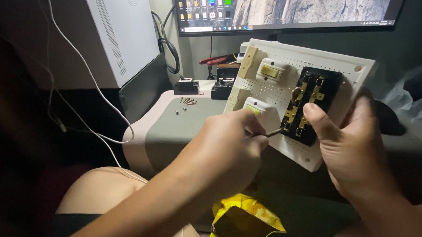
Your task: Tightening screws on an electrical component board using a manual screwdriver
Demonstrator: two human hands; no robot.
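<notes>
Right hand (pixel 350 143) grips the switch board (pixel 296 97) — left hand (pixel 231 147) pinches a screwdriver (pixel 269 133) against it.

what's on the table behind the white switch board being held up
Beside the board, two black parts and loose screws lie on the table, below a monitor. A red tool pokes out; whatever is directly behind the board is covered.

One white perforated panel (pixel 340 68) carries two pale rocker switches (pixel 269 71) and one black socket block (pixel 311 103). Two hands show, and one monitor (pixel 283 9). Two small black parts (pixel 186 86) sit on the desk beside a cluster of loose screws (pixel 187 102), too small to count.
</notes>
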